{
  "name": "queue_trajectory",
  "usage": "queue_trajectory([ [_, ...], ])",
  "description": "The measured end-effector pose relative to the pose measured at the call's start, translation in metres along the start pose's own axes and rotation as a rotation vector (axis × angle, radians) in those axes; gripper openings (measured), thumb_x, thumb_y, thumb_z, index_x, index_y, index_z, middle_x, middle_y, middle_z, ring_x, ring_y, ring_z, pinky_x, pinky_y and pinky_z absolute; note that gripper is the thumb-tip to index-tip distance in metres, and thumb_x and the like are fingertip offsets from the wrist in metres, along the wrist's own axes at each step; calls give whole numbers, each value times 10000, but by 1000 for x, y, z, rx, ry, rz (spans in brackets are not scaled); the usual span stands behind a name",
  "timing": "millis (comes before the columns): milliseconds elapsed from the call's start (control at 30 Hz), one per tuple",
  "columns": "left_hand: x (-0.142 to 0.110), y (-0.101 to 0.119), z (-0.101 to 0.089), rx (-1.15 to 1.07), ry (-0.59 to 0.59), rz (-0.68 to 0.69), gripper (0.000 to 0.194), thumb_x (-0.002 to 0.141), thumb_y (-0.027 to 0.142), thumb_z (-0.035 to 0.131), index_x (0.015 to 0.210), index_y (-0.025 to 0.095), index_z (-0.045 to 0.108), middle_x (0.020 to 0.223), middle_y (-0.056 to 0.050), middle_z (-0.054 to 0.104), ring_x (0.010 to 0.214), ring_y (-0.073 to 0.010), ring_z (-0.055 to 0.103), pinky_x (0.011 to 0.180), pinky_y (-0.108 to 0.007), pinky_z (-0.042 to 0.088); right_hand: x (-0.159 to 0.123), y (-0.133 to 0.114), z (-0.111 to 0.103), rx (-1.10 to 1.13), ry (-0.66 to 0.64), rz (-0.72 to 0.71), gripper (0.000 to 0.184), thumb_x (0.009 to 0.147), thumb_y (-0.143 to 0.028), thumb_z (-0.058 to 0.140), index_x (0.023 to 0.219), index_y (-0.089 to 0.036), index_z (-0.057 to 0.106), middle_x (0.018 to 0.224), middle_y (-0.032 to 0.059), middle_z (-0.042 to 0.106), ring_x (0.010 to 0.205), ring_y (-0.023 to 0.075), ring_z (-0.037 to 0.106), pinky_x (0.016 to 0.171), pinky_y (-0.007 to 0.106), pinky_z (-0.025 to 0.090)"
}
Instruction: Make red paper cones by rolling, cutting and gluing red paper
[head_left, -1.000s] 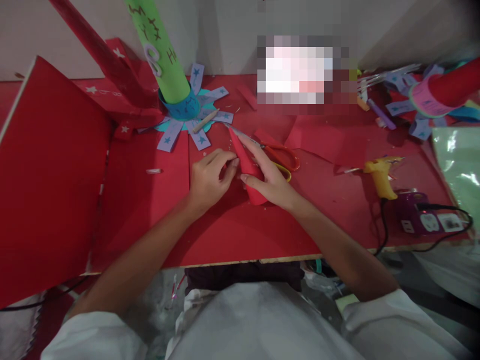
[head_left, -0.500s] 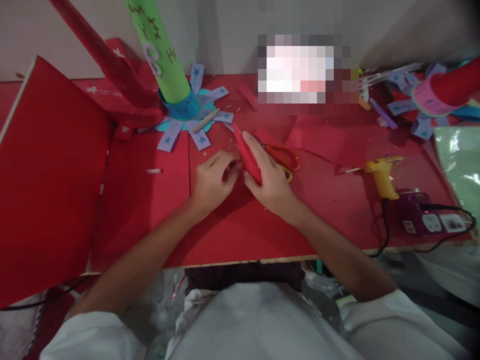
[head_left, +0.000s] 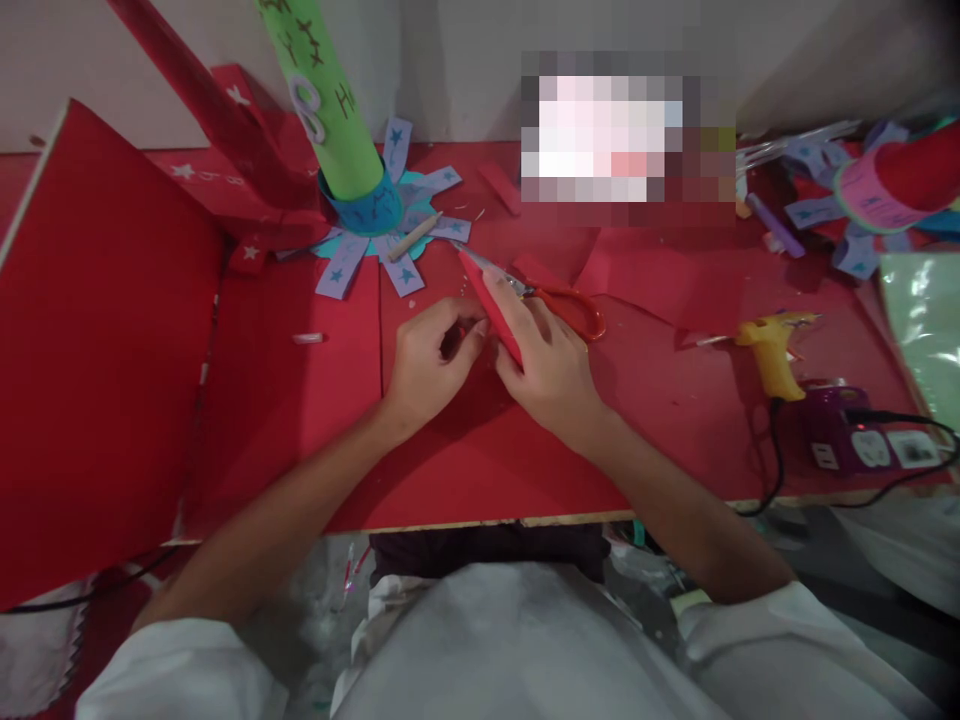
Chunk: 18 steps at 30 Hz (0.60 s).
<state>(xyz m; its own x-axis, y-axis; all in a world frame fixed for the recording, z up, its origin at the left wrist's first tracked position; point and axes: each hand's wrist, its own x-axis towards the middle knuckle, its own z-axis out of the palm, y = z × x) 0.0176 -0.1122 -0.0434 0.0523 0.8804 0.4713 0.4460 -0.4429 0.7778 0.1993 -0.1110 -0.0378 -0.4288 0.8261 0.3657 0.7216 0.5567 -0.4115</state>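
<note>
My right hand [head_left: 551, 365] is closed round a folded red sheet [head_left: 491, 300], which looks like craft foam or paper and slants up to the left. Close beside it, my left hand [head_left: 433, 350] is closed in a pinch at the sheet's left side. Whatever sits between those left fingertips is too small to make out. Just behind the right hand lie scissors with orange handles [head_left: 574, 308], their blades partly covered by the red sheet. A pale stick, like a pencil [head_left: 415, 238], rests on the purple strips beyond my hands.
A green tube [head_left: 330, 120] with a blue collar stands on a purple-strip base at the back. To the right are a yellow glue gun [head_left: 772, 350] and a purple power box [head_left: 844, 430] with cables. A red panel [head_left: 105, 360] rises at the left. A pixelated patch covers the back centre.
The right hand and red sheet have tipped slightly, with the right fingers now lower over the scissors. My left hand keeps its pinch in nearly the same place. The view has shifted a little.
</note>
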Motion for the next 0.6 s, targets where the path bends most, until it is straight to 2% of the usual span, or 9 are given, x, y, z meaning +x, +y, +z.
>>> queue_trajectory([
  [100, -1, 1, 0, -9, 4, -3, 129, 1012, 294, 659, 931, 196, 679, 794, -6, 720, 626, -109, 575, 579, -257, 435, -1, -1, -1, -35, 23, -24, 675, 1073, -170, 393, 1731, -300, 321, 1437, 142, 683, 1256, 336, 687, 1084, 517, 585],
  [300, -2, -2, 2, -26, -2, -30, 244, 1019, 389, 656, 863, 207, 613, 726, 9, 650, 601, -111, 534, 573, -272, 425, -1, -2, 0, -159, 34, -44, 632, 1086, -154, 367, 1691, -325, 417, 1198, 128, 725, 1102, 317, 704, 1033, 505, 594],
  [400, -1, -2, 2, -47, -6, -75, 325, 1016, 460, 656, 823, 212, 570, 706, 13, 618, 590, -113, 510, 559, -276, 412, -2, -2, 1, -169, 36, -49, 646, 1085, -154, 364, 1699, -350, 400, 1167, 119, 710, 1084, 313, 700, 1048, 509, 585],
  [600, -1, -1, 6, -196, 9, -162, 334, 997, 503, 689, 860, 217, 583, 737, 12, 590, 645, -120, 532, 582, -266, 441, -3, -4, 0, -172, 14, -28, 658, 1087, -159, 359, 1708, -373, 376, 1141, 117, 692, 1093, 325, 691, 1043, 524, 579],
])
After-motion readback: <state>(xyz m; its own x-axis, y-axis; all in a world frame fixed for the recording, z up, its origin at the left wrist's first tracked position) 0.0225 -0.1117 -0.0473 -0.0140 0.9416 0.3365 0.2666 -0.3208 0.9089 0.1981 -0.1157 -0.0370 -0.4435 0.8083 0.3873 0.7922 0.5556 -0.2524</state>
